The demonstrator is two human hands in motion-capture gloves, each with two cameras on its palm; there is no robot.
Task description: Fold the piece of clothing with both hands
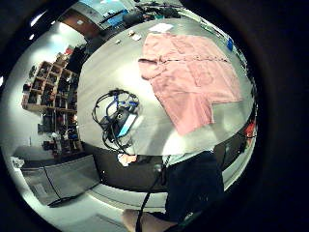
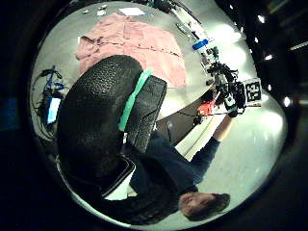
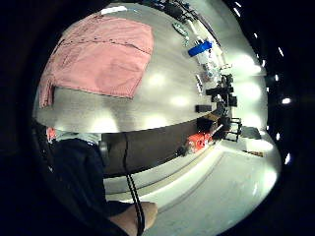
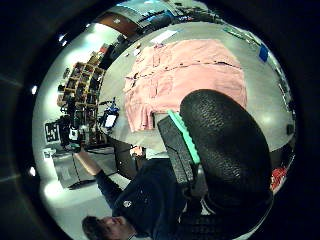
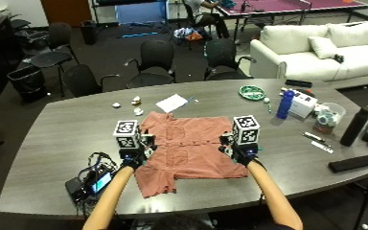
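A: Item one, the hands. Left hand (image 5: 133, 157) and right hand (image 5: 241, 154), both in black gloves, were raised above the table (image 5: 56, 143), one over each side of the garment. Neither touched it, as far as the outside view showed.

B: Their fingers?

A: Could not be told. The outside view showed only the backs of the hands, and the palm views showed a thumb on each side, no more. No cloth was seen between any fingers.

B: Item two, the clothing?

A: One pink shirt (image 5: 187, 153), short-sleeved, buttoned down the front. It lay spread flat and face up on the grey table, just in front of the person, collar end away from them. One sleeve (image 5: 155, 184) reached toward the near table edge at the person's left. No fold was in it yet.

B: Why the hands there?

A: In my judgement, they were placed evenly over both sides so that each could take one side and the fold could be brought over level.

B: Other items?

A: A black device with coiled cables (image 5: 91, 179) near the left forearm, clear of the shirt. A sheet of paper (image 5: 172, 102) beyond the collar. A blue bottle (image 5: 285, 104) and a white box (image 5: 303, 104) well off to the right.
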